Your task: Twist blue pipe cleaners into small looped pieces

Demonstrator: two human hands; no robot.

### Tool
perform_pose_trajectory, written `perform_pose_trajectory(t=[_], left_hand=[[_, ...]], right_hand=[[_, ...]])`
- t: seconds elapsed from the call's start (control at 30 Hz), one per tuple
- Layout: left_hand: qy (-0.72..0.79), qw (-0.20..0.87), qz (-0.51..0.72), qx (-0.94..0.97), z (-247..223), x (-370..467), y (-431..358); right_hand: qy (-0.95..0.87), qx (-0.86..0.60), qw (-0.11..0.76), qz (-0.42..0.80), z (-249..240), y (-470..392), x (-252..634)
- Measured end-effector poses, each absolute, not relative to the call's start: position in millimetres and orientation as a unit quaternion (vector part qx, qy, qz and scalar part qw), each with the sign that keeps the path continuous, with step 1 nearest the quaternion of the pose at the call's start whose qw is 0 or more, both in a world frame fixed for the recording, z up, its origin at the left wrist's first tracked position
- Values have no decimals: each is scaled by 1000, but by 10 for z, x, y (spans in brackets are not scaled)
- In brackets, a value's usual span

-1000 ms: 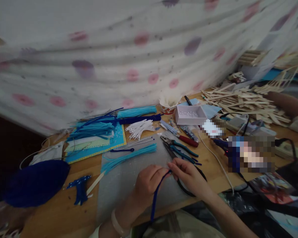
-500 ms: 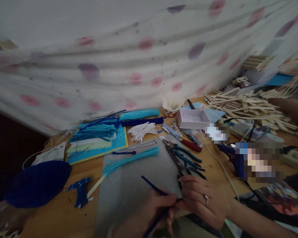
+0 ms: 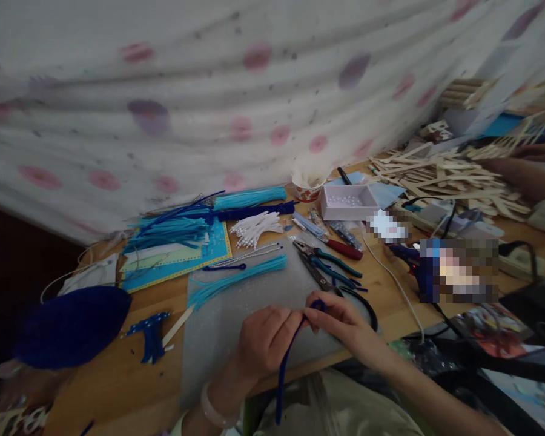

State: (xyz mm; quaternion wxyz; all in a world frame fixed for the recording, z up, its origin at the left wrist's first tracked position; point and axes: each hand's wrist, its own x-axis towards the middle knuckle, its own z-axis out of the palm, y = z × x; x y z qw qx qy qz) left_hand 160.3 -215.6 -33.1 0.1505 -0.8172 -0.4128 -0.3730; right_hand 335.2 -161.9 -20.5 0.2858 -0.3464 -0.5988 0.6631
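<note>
Shaping of a dark blue stem (image 3: pixel 281 381) by two hands, as I see it from the bench side; clock positions are taken from the hands, with twelve toward the curtain (image 3: pixel 200 145). The stem lies between both hands at the near edge of the grey mat (image 3: pixel 236 321), its free length hanging toward six o'clock. The left hand (image 3: pixel 263 342) is curled, fingers pressed together, and appears to pinch the stem at its fingertips; its thumb is mostly hidden. The right hand (image 3: pixel 338 318) pinches the upper end between thumb and forefinger, where the stem arches into a bend.

At one o'clock lie scissors (image 3: pixel 320 280) and, just beyond them, teal-handled pliers (image 3: pixel 338 263). A light blue bundle (image 3: pixel 240 281) lies at ten o'clock, near a small loop-ended stem (image 3: pixel 224 267); a dark blue oval (image 3: pixel 72 327) lies well apart at nine.

The step in hand is, I judge, curving the stem's end. Continuing it would call for a firm left hold while the right fingertips press the bend closed; a loose pinch could let it spring open.
</note>
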Motion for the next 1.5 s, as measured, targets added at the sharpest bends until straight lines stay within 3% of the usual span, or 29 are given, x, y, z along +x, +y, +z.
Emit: perform_pose_trajectory(t=[0.1, 0.17, 0.27, 0.33, 0.43, 0.5, 0.6, 0.7, 0.8, 0.87, 0.93, 1.0, 1.07, 1.2, 1.27, 1.33, 1.4, 1.5], left_hand=[[-412, 121, -376, -821, -328, 1612, -2204], [-437, 14, -401, -805, -304, 1639, -2252], [-517, -234, -423, -706, -254, 1695, -2334], [-552, -466, -415, -552, -239, 1733, -2379], [-463, -778, -331, -266, -256, 1777, -2426], [-396, -863, -256, -184, -266, 1787, -2455], [-440, -806, -291, -267, -241, 1759, -2502], [-524, -494, -391, -572, -198, 1692, -2529], [-461, -117, -371, -798, -187, 1626, -2512], [-420, 18, -340, -841, -190, 1597, -2493], [-414, 70, -325, -847, -188, 1581, -2492], [-426, 44, -340, -837, -182, 1582, -2519], [-451, -67, -371, -809, -184, 1603, -2565], [-527, -486, -405, -568, -220, 1668, -2601], [-502, -680, -345, -407, -239, 1683, -2563], [-441, -804, -271, -293, -245, 1681, -2514], [-431, -827, -269, -241, -236, 1669, -2490], [-531, -602, -380, -459, -208, 1643, -2514]], right_hand=[[-610, -337, 282, 660, -220, -1614, 3385], [-640, -324, 278, 639, -228, -1604, 3417], [-738, -279, 305, 533, -202, -1606, 3484], [-827, -208, 325, 409, -160, -1628, 3553], [-924, -90, 340, 152, -96, -1676, 3695], [-941, -19, 337, 26, -74, -1694, 3781], [-947, -7, 318, 33, -87, -1686, 3802], [-900, -147, 291, 290, -163, -1682, 3676], [-749, -239, 223, 576, -275, -1717, 3533], [-676, -243, 186, 670, -335, -1742, 3486], [-648, -244, 189, 697, -357, -1751, 3478], [-675, -240, 220, 662, -334, -1742, 3490], [-751, -208, 262, 569, -281, -1725, 3512], [-903, -94, 349, 232, -204, -1718, 3595], [-922, -71, 376, 58, -206, -1726, 3656], [-923, -80, 375, -37, -217, -1721, 3704], [-927, -90, 363, -18, -221, -1689, 3714], [-911, -122, 319, 232, -230, -1630, 3662]])
